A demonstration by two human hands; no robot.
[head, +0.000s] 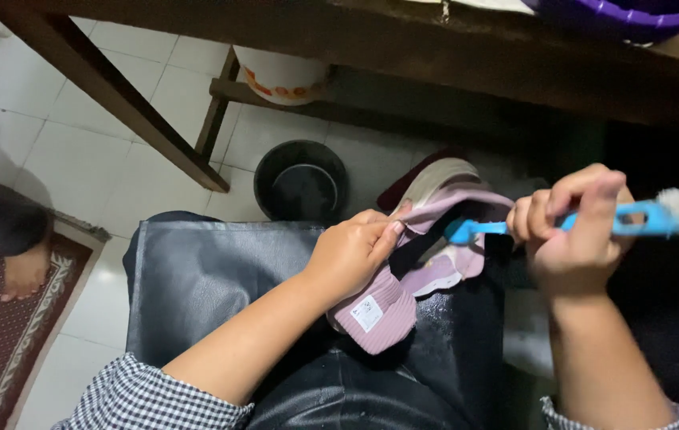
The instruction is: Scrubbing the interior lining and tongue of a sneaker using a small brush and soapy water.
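Observation:
My left hand (353,253) grips a pale purple shoe (423,263) by its upper, holding it over my lap with its light sole turned away from me. Its tongue with a small white label hangs down toward me. My right hand (574,231) is closed on a blue toothbrush (578,221). The brush's handle end points at the shoe, and its foamy white bristle head sticks out to the right.
A black sheet (212,279) covers my lap. A dark bucket (301,181) stands on the white tiled floor ahead, under a dark wooden table (403,40). A white pail (282,76) sits further back. Another person's bare foot (25,271) rests on a patterned rug at left.

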